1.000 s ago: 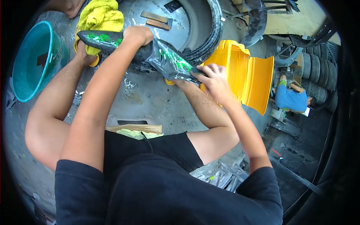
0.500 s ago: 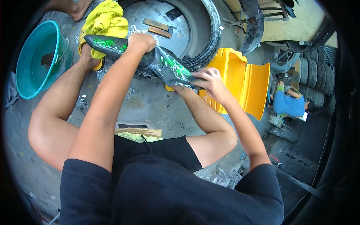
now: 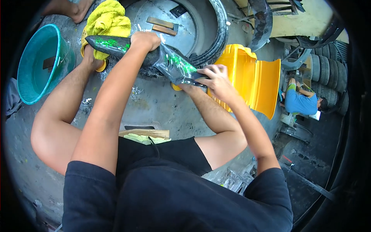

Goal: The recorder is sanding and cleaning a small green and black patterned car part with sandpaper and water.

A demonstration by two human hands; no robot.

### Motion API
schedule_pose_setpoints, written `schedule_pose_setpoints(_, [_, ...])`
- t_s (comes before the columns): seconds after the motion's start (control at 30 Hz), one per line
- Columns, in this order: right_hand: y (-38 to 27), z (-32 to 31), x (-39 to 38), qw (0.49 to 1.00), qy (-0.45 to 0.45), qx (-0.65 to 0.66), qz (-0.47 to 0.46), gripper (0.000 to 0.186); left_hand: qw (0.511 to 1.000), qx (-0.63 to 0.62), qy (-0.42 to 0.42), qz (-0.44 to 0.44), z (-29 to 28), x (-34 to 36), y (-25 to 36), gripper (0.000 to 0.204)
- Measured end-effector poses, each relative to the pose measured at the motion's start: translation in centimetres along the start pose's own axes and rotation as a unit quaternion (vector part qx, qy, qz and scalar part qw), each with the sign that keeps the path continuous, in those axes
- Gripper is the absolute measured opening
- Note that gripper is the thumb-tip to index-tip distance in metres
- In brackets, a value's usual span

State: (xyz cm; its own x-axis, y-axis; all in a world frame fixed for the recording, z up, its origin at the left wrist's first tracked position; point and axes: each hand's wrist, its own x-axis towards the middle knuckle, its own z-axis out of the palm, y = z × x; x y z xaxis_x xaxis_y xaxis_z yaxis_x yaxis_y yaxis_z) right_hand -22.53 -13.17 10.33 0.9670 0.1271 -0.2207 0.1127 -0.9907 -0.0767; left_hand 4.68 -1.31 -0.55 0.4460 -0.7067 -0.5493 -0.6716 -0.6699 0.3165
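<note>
A long black panel (image 3: 176, 65), wet and glossy with bright green and whitish patches, slants across the near edge of a large tyre (image 3: 216, 50). Its left end is pointed; it widens to the right. My left hand (image 3: 145, 41) is closed over the panel's middle. At its right end, the bent fingers of my right hand (image 3: 217, 82) press on something dark, slightly blurred, that I cannot make out. A yellow towel (image 3: 106, 21) lies beside the panel's pointed end, above my left foot. Two flat wooden blocks (image 3: 164, 29) rest on the grey disc inside the tyre.
A teal bucket (image 3: 58, 42) of water with a brown block in it stands left. Yellow plastic panels (image 3: 241, 75) are right of my right hand. Farther right, a person in blue (image 3: 301, 102) sits near stacked tyres (image 3: 328, 71). A bare foot (image 3: 82, 9) shows at upper left.
My right hand has shifted very slightly at the panel's right end. My left hand keeps its hold. The view has moved a little.
</note>
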Motion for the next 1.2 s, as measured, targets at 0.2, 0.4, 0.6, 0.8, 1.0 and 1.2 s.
schedule_pose_setpoints(0.2, [-3.7,0.8,0.2,0.990,0.108,0.064,0.070,0.027,1.000,0.003,0.002,-0.010,-0.8,-0.1,0.6,0.053])
schedule_pose_setpoints(0.4, [-6.7,7.3,10.2,0.911,0.312,0.095,0.253,0.027,1.000,-0.014,0.005,-0.015,-0.3,0.3,0.5,0.053])
schedule_pose_setpoints(0.6, [-9.3,7.6,5.1,0.915,0.303,0.139,0.228,0.031,1.000,0.016,-0.001,-0.025,-0.6,-0.2,0.7,0.053])
schedule_pose_setpoints(0.8, [-8.3,7.8,9.2,0.895,0.329,0.103,0.282,0.028,1.000,0.004,-0.009,-0.020,-1.2,-0.5,0.8,0.053])
schedule_pose_setpoints(1.0, [-9.4,7.6,7.2,0.905,0.311,0.118,0.265,0.030,1.000,0.014,0.008,-0.009,-0.4,0.4,0.6,0.054])
schedule_pose_setpoints(1.2, [-10.6,8.0,6.5,0.894,0.335,0.109,0.276,0.026,0.999,0.013,0.027,-0.022,-0.2,0.2,-0.1,0.053])
